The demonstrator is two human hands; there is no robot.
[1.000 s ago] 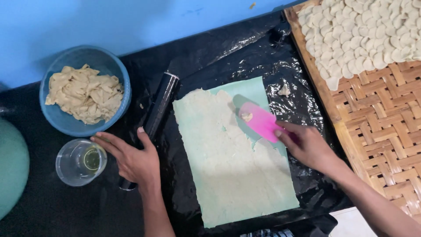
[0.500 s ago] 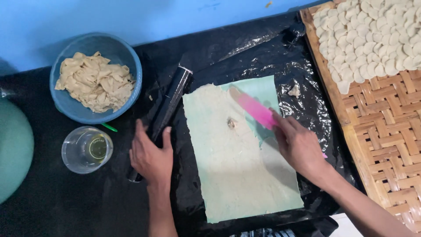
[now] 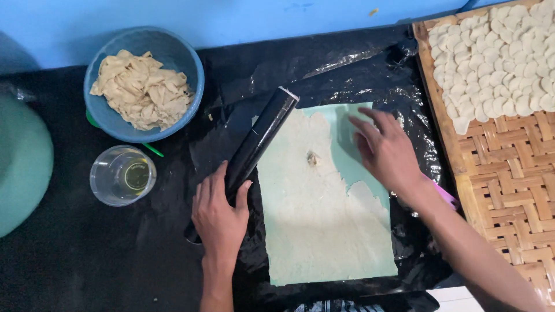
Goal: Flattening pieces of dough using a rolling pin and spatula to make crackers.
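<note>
Left hand point(image 3: 219, 216) grips the lower end of a black rolling pin point(image 3: 254, 147), fingers wrapped around it. Long axis runs diagonally, upper end pointing up and right onto the corner of the thin dough sheet point(image 3: 318, 219). Right hand point(image 3: 387, 150) lies flat and open on the pale green mat point(image 3: 355, 167), holding nothing. Blue bowl point(image 3: 185, 63) of dough scraps point(image 3: 141, 89) stands left of the pin.
</note>
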